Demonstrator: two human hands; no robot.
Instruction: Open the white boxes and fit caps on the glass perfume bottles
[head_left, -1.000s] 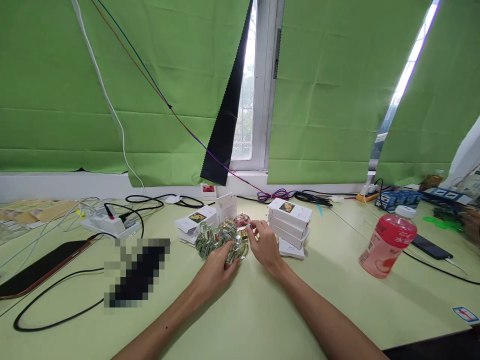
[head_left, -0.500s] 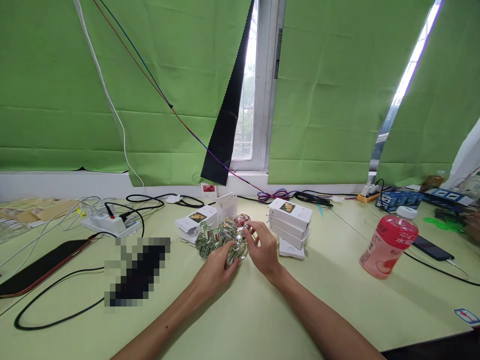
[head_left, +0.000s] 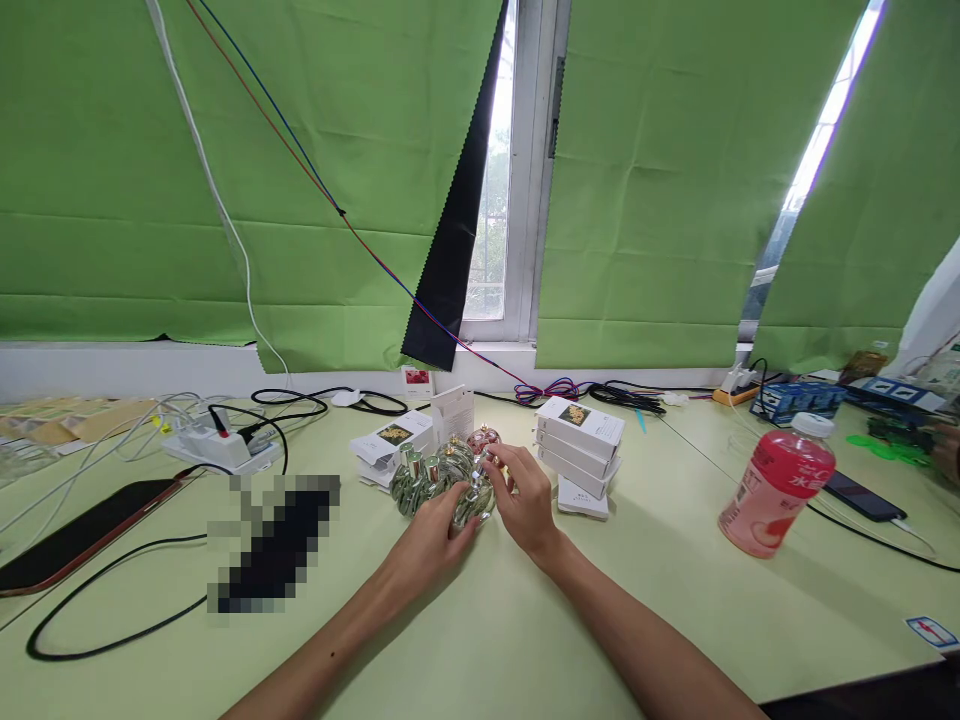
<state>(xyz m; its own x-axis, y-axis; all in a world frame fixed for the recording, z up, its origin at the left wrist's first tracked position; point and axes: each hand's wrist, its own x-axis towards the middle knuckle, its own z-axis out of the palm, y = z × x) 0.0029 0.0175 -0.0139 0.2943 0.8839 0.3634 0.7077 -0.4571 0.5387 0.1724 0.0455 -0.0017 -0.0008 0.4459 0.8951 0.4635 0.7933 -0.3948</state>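
My left hand (head_left: 441,530) is closed around a round, clear glass perfume bottle (head_left: 481,500), which stands on the table. At its top, my right hand (head_left: 525,500) pinches a small silver cap (head_left: 481,464) with thumb and fingertips. Whether the cap touches the bottle's neck cannot be made out. Beside my left hand, several similar greenish glass bottles (head_left: 409,490) with shiny silver caps are grouped closely. Behind them stand a bottle with a gold-coloured neck (head_left: 454,452) and a reddish bottle (head_left: 483,438). My left fingers partly hide the group.
White boxes are stacked on the right (head_left: 579,440) and left (head_left: 391,440), with an upright white box (head_left: 452,415) between. A pink drink bottle (head_left: 780,485) stands farther right. At left are a power strip (head_left: 217,450), a phone (head_left: 90,530), cables and a pixelated dark object (head_left: 277,550).
My right hand has shifted slightly left, bringing the silver cap over the top of the bottle. My left hand stays around the bottle.
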